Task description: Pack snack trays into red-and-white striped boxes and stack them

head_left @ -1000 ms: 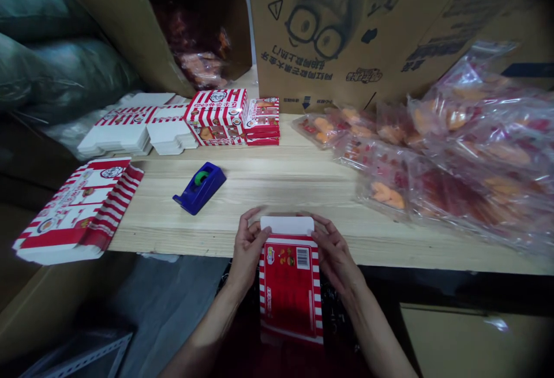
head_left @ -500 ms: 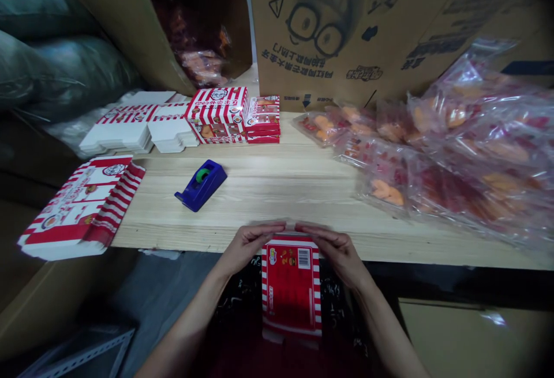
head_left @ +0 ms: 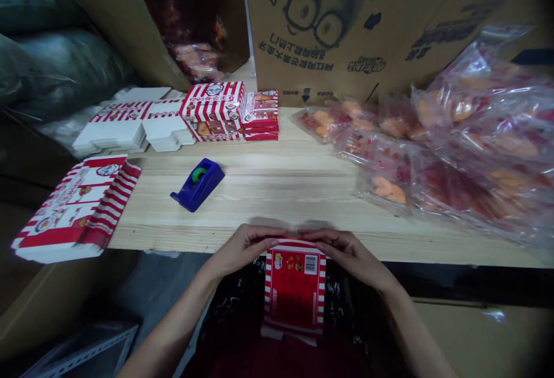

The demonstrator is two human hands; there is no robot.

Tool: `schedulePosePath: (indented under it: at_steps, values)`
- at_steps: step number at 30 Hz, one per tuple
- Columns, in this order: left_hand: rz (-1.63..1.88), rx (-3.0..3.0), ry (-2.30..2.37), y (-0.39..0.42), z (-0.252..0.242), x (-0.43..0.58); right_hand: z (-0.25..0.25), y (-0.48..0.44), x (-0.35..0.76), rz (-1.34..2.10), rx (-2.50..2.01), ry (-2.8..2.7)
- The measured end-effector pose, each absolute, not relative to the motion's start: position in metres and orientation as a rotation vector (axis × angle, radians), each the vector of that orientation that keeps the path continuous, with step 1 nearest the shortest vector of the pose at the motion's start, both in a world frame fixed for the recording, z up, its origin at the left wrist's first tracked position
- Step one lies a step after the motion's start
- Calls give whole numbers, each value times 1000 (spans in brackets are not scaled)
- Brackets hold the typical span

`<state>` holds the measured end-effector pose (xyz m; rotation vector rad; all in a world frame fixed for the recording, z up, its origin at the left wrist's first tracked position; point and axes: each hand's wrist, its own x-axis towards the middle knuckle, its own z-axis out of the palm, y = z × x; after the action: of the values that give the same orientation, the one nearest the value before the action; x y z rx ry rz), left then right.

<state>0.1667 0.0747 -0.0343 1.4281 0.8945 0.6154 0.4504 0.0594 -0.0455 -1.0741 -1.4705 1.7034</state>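
Note:
A red-and-white striped cardboard box [head_left: 295, 288] with a barcode is between my hands at the table's front edge. My left hand [head_left: 255, 245] grips its upper left corner, thumb on the near face and fingers along the far edge. At the upper right corner, my right hand [head_left: 340, 246] holds it the same way. Flaps show at the box's lower end, over my lap. The far side of the box is hidden from me. Beyond my left hand stands a blue tape dispenser [head_left: 198, 186] with a green roll.
Flattened striped cartons [head_left: 78, 208] lie at the left edge. Behind them are white folded cartons [head_left: 112, 133], a formed striped box [head_left: 214, 111] and small red packs [head_left: 261, 115]. Clear bags of orange pieces [head_left: 459, 153] heap up at right. A large brown carton [head_left: 346, 78] stands behind.
My hands and the box have shifted slightly right in view. My fingers have come down closer along the box's top edge. The other things keep their places, apart from a small camera shift.

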Motion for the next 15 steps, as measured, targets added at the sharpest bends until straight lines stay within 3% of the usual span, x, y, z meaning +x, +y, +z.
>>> schedulePosePath:
  at_steps: [15]
  values:
    - [653,1410,960,82,-39,176,-43,70,448,1786,-1067,-1502]
